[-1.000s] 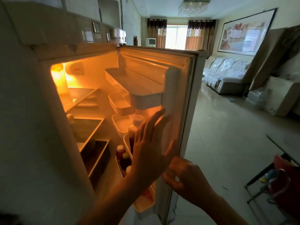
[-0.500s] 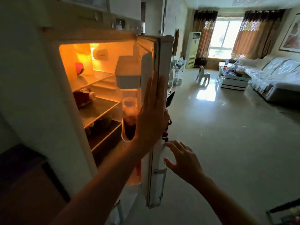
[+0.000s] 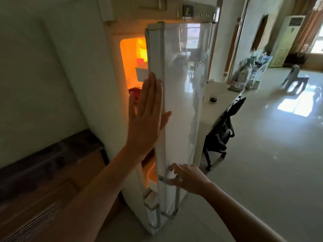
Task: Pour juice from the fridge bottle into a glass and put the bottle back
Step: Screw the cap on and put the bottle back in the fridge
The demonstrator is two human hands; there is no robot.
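Currently the tall white glossy fridge door stands nearly shut, a narrow orange-lit gap showing along its left edge. Left hand lies flat against that edge, fingers straight and close together, thumb splayed onto the door face, holding nothing. Right hand rests low on the door, fingers curled loosely around the grey metal handle bracket. Right of the door, a small clear glass of dark juice stands on the pale counter. Bottle not visible.
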